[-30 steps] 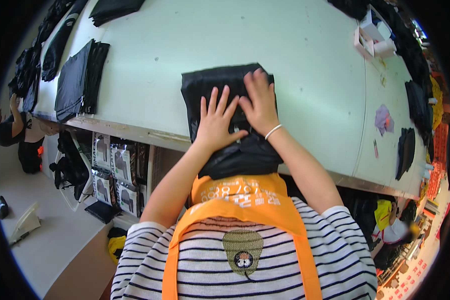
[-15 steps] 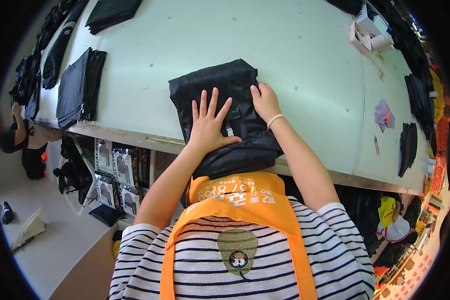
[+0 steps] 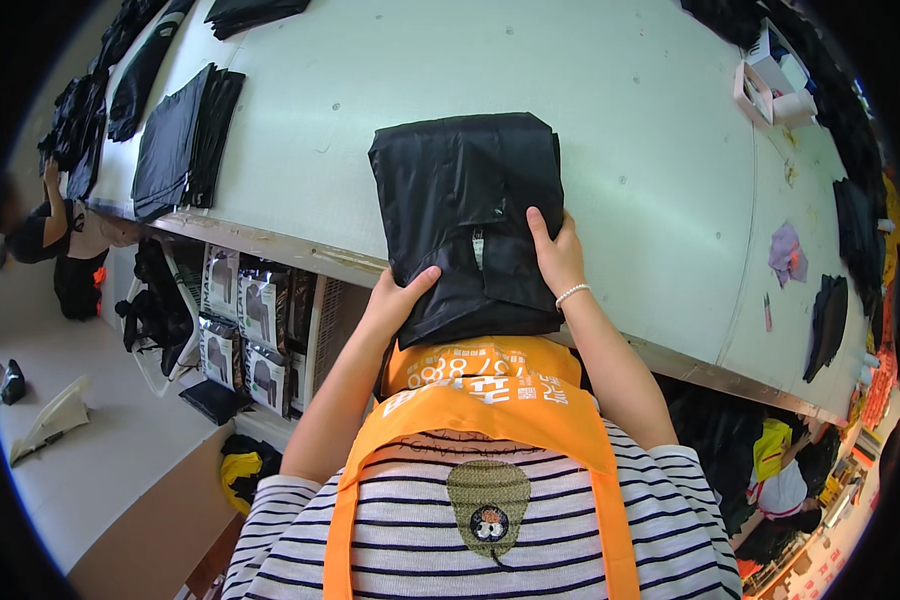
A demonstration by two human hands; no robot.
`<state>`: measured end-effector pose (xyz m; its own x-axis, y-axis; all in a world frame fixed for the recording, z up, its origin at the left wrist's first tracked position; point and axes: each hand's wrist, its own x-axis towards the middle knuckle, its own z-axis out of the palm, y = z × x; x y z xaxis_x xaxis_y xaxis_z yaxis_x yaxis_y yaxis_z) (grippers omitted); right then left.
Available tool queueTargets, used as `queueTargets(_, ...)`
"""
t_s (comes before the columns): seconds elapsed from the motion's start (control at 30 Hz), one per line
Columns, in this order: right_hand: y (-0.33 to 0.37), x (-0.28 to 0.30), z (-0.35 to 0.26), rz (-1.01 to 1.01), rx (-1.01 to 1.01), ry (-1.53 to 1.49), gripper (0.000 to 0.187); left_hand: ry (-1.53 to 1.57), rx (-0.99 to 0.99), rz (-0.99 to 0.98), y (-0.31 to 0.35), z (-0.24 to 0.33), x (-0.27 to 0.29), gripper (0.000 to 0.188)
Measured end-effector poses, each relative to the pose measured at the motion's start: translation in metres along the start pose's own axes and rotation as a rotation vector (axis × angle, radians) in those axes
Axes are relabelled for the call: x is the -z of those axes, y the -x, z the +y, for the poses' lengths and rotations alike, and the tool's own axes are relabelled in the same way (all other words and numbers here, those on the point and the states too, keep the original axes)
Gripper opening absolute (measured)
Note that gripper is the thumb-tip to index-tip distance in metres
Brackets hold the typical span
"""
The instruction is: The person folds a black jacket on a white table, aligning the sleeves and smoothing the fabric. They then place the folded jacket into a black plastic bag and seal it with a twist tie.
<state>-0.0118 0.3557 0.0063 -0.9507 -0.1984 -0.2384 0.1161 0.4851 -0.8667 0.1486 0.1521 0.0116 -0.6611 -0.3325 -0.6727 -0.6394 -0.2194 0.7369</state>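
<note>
A black folded garment (image 3: 450, 190) of smooth, slightly shiny fabric lies at the near edge of the table, its lower part overhanging toward my orange apron. A small white label (image 3: 478, 250) shows in its middle. My left hand (image 3: 398, 300) grips the garment's lower left edge, thumb on top and the fingers mostly hidden beneath. On the right edge, my right hand (image 3: 560, 255) holds it the same way, thumb lying on the fabric. A beaded bracelet (image 3: 572, 294) circles my right wrist.
Flat black garments (image 3: 185, 140) are stacked at the left of the pale table (image 3: 300, 170). Farther right lie a purple cloth (image 3: 787, 253), small snips (image 3: 767, 312) and a pink box (image 3: 754, 92). Packaged goods (image 3: 262, 305) fill a shelf below. Another person (image 3: 45, 235) stands at far left.
My left hand has left the top of the garment for its lower left edge. My right hand has slid down the right edge. The garment has turned straighter.
</note>
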Motion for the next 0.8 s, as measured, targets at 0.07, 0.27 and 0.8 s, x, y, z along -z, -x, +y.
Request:
queueTargets(0.07, -0.004, 0.004, 0.003, -0.086, -0.085, -0.03, 0.091, 0.15, 0.151, -0.161, 0.004, 0.016, 0.001, 0.073)
queueTargets(0.27, 0.005, 0.003, -0.004, -0.09, 0.062, 0.016, 0.099, -0.004, -0.117, -0.098, 0.001, 0.017, -0.004, 0.075)
queueTargets(0.8, 0.0, -0.127, -0.157, -0.051, 0.495, 1.14, 0.066, -0.66, -0.529, 0.245, -0.098, 0.036, 0.022, 0.044)
